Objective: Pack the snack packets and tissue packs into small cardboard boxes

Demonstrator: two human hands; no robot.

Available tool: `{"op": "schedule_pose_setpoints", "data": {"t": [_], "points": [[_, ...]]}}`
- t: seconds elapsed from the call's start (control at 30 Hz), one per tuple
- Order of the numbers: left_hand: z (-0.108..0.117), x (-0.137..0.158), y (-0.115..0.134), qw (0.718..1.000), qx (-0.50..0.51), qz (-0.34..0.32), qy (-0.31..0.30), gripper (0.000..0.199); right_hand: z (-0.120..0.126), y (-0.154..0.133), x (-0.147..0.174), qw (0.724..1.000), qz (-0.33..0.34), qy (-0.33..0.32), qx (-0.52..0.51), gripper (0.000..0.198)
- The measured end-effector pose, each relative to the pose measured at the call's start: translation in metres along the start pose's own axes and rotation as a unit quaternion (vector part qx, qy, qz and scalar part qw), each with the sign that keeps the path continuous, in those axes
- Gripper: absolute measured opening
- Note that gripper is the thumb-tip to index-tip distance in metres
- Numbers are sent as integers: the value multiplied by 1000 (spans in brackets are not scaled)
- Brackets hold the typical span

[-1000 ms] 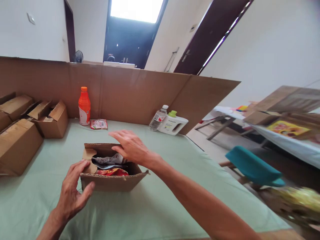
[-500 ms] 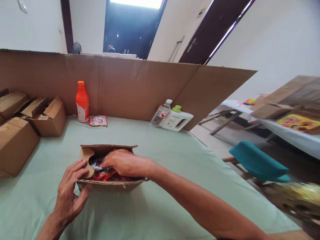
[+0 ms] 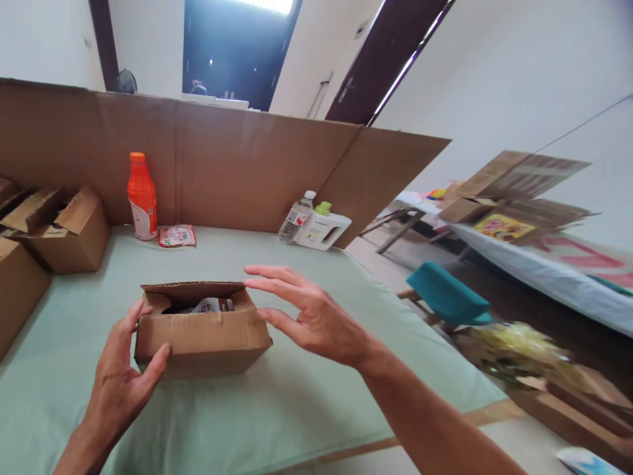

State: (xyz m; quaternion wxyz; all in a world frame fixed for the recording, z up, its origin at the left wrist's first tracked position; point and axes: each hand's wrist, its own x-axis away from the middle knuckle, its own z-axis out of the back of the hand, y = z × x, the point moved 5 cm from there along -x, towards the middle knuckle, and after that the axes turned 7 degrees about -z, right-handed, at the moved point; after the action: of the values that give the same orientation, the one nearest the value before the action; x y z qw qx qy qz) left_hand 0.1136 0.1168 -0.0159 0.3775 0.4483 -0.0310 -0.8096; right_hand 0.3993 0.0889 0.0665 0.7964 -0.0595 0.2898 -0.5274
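Observation:
A small cardboard box [image 3: 202, 335] stands on the green cloth in front of me, its top partly open and its back flap raised. Inside lies a pale packet [image 3: 212, 305] with a dark label; the box walls hide most of the contents. My left hand [image 3: 119, 363] grips the box's left end, thumb on the front face and fingers at the upper left edge. Beside the right end is my right hand [image 3: 316, 316], open and holding nothing, fingers stretched towards the upper right corner. Whether its fingertips touch the box I cannot tell.
Behind the box stand an orange bottle [image 3: 142, 198], a flat pink packet [image 3: 177, 235], a clear water bottle [image 3: 297, 218] and a white jug [image 3: 324, 229] with a green cap. Other cardboard boxes [image 3: 74, 237] are at left. A cardboard panel [image 3: 237, 171] borders the back.
My right hand has come out of the box and opened at its right end. The box's front flap has folded inward. My left hand stays at the left end. The view has turned right.

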Motion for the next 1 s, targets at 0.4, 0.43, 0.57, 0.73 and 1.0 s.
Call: {"op": "schedule_pose_setpoints", "data": {"t": [0.4,0.43,0.57,0.73,1.0], "points": [[-10,1,5,990,-17,-100,-93,31,-79,3,15,989,21,-115,94,57],[-10,0,2,989,2,-98,-111,31,-81,6,21,988,32,-118,94,64],[-8,-7,-7,980,23,-107,-165,32,-94,26,46,990,43,-102,86,77],[-7,-3,-5,972,23,-134,-192,63,-102,52,57,995,36,-67,71,69],[23,54,7,985,-145,-66,-74,60,-132,24,-35,978,122,-151,70,57]]}}
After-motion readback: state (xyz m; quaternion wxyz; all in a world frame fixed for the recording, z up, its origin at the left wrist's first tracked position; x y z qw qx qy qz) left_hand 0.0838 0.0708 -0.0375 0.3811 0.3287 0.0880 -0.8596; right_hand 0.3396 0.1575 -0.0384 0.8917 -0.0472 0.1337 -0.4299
